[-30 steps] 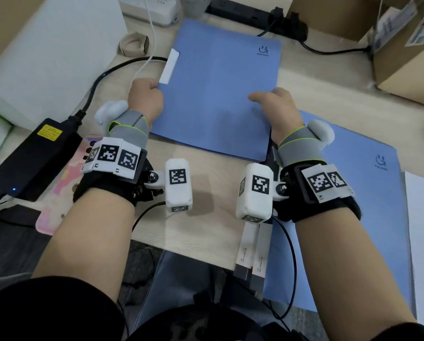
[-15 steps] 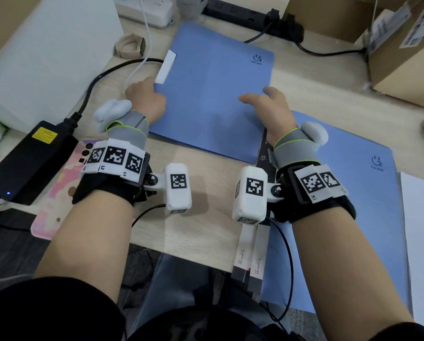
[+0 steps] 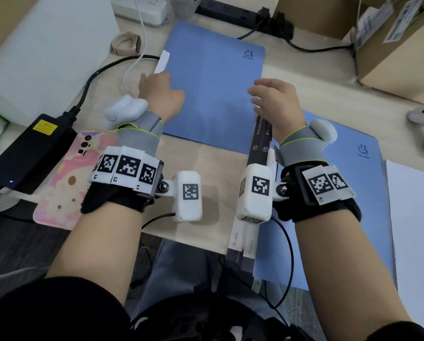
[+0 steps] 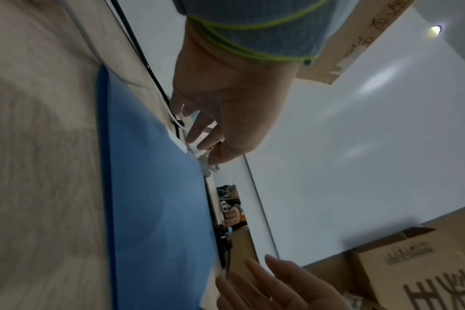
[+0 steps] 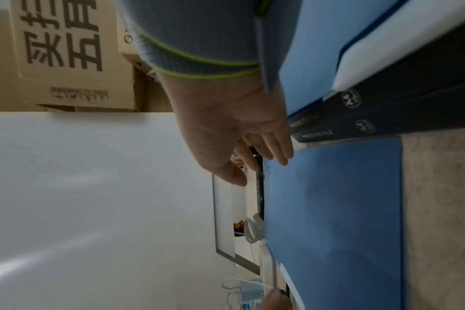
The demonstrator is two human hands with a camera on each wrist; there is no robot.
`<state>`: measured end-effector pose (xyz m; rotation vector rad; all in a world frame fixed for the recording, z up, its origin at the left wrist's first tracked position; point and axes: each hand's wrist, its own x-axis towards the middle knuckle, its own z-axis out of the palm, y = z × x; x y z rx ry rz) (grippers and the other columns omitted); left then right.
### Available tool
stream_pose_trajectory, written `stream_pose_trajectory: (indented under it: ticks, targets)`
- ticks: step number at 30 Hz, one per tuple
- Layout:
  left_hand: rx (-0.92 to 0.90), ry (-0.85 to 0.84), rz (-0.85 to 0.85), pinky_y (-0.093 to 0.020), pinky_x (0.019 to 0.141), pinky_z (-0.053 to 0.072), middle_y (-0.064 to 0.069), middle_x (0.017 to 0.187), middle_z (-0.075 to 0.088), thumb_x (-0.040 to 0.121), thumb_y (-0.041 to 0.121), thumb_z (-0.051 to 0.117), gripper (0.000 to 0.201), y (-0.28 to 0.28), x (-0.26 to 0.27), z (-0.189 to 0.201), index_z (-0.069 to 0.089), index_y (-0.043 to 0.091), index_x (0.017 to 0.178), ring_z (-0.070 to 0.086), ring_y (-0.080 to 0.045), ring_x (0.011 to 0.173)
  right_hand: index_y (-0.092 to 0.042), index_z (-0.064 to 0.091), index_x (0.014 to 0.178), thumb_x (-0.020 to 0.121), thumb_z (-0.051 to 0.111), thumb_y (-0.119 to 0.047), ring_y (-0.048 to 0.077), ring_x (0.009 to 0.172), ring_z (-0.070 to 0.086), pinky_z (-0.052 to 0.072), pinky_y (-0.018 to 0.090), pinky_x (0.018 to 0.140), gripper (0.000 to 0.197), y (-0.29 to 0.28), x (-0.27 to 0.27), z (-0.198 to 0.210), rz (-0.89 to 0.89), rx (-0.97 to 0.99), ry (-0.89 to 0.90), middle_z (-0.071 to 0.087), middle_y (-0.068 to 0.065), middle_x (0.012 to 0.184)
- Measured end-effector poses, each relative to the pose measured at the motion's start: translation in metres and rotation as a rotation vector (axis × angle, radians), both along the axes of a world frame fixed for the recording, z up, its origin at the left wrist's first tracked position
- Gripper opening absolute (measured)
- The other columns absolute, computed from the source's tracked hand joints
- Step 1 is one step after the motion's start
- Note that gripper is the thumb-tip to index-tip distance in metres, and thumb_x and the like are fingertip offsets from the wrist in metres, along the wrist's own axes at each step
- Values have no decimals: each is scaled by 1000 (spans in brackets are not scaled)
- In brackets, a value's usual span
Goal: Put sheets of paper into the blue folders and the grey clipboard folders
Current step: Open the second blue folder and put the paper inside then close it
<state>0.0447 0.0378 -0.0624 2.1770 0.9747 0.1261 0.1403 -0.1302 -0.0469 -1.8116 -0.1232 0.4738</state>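
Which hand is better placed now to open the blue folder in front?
Probably the right hand: it hovers open near the blue folder's free right edge, while the left hand sits by the spine side with the white label.

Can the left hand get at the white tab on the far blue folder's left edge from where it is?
Probably yes: the left hand hovers open beside the white tab of the blue folder, with nothing between them.

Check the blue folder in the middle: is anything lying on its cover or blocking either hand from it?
Nothing visible. The closed blue folder has a bare cover; the left hand is at its left edge, the right hand over its right edge.
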Motion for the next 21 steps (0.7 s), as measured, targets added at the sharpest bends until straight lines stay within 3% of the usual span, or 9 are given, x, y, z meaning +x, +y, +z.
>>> stream_pose_trajectory:
  ticks: [2, 5, 7, 12, 16, 19, 21]
  targets:
    - [-39, -31, -29, -31, 111, 34, -15, 142, 46, 78, 30, 49, 59, -12, 0, 6, 48, 10, 133, 43, -30, 132, -7, 61, 110, 87, 59, -10, 17, 84, 61, 48, 24, 73, 23, -7, -5, 5, 14, 39, 11, 60, 1, 91]
    - [-52, -103, -100, -25, 110, 31, -6, 145, 45, 88, 22, 53, 46, -33, -1, 11, 50, 12, 133, 40, -20, 136, -11, 62, 96, 87, 57, -6, 13, 70, 66, 50, 22, 68, 12, -22, -16, 13, 25, 71, -31, 65, 4, 92]
    - [-87, -161, -144, -25, 110, 33, -3, 140, 51, 90, 18, 53, 40, -47, -1, 14, 54, 11, 130, 45, -17, 132, -10, 62, 94, 85, 57, -4, 11, 64, 66, 51, 21, 66, 12, -31, -23, 17, 21, 90, -54, 68, 7, 93]
    - [-174, -234, -259, -28, 104, 42, -8, 123, 63, 90, 15, 55, 32, -93, -5, 23, 61, 8, 121, 57, -19, 118, -4, 62, 97, 85, 54, 1, 12, 57, 64, 50, 16, 56, 15, -65, -40, 23, -32, 115, -116, 68, 5, 75]
    - [-206, -241, -326, -25, 83, 46, -6, 96, 63, 90, 13, 54, 24, -131, -13, 26, 67, 10, 110, 56, -16, 91, -4, 62, 94, 85, 52, 1, 14, 57, 65, 49, 18, 54, 14, -96, -55, 23, -72, 115, -183, 68, 5, 73]
    - [-182, -224, -346, -28, 95, 45, -6, 99, 66, 90, 14, 54, 23, -152, -19, 25, 69, 11, 107, 59, -17, 99, -5, 62, 91, 86, 49, 0, 13, 57, 65, 49, 18, 55, 15, -115, -61, 19, -99, 119, -207, 69, 6, 75]
    - [-179, -205, -342, -26, 94, 44, -7, 112, 68, 90, 15, 54, 25, -162, -23, 23, 67, 10, 111, 60, -20, 109, -6, 62, 89, 86, 49, 0, 14, 57, 65, 49, 18, 54, 15, -125, -66, 17, -121, 113, -221, 69, 7, 74]
